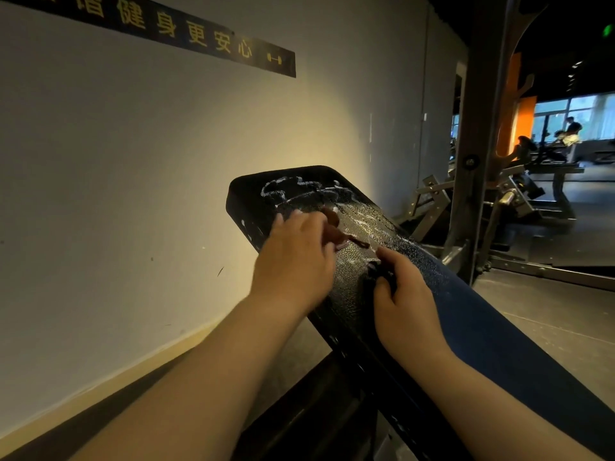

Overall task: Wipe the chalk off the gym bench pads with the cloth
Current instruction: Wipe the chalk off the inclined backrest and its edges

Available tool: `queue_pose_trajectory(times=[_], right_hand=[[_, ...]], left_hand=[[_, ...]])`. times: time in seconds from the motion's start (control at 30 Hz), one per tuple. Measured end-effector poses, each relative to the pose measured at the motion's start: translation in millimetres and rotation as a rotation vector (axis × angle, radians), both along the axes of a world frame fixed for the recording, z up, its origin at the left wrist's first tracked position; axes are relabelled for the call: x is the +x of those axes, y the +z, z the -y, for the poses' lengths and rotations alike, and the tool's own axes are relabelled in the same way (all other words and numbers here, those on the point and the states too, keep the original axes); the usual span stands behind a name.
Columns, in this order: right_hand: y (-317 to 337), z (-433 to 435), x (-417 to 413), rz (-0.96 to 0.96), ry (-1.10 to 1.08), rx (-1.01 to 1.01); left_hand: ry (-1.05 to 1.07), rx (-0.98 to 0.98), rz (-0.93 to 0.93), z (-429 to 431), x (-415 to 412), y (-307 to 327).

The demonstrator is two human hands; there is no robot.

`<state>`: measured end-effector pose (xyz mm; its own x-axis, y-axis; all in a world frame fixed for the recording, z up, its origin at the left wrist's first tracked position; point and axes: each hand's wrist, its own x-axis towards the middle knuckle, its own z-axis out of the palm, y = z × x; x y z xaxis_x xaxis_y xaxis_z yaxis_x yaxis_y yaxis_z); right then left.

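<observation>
Two grips on the pad [353, 285] right now, and it slopes up and away from me toward the wall [133, 161]. My left grip [296, 257] is up near the top end, fingers closed down over a small brownish cloth [336, 232] that pokes out on the right side of my fingers and lies flat against the surface. My right grip [406, 294] sits a bit lower on the pad, just beside the left one, fingers curled in with a dark patch under them. Honestly can't tell if it's holding anything or if that's only shadow. Chalk [299, 188] is scribbled in white loops across the top end, just past my left fingertips, with smeared streaks running down the right side next to the cloth. A dark sign [199, 34] with yellow characters hangs on the wall up high, and a metal post [472, 161] stands off to the right with gym machines behind it.
</observation>
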<state>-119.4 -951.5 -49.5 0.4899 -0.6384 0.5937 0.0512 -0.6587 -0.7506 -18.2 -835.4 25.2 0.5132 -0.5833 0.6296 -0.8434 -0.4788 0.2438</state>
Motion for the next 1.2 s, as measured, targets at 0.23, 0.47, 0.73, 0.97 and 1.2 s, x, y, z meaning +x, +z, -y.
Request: queue_pose_trajectory(times=[0.23,0.47,0.73,0.97,1.2], right_hand=[[0,-1,1,0.058,0.019,0.029],[0,1,4,0.053,0.000,-0.023],[2,0,1,0.054,-0.012,0.013],[-2,3,2,0.025,-0.018,0.040],[-1,3,2,0.034,-0.013,0.020]], left_hand=[[-0.190,0.143,0.095,-1,-29,-7],[-0.226,0.115,0.076,14,-17,-12],[-0.309,0.205,0.310,10,-12,-9],[-0.058,0.035,0.175,21,16,-4],[-0.332,0.222,0.286,9,-3,-17]])
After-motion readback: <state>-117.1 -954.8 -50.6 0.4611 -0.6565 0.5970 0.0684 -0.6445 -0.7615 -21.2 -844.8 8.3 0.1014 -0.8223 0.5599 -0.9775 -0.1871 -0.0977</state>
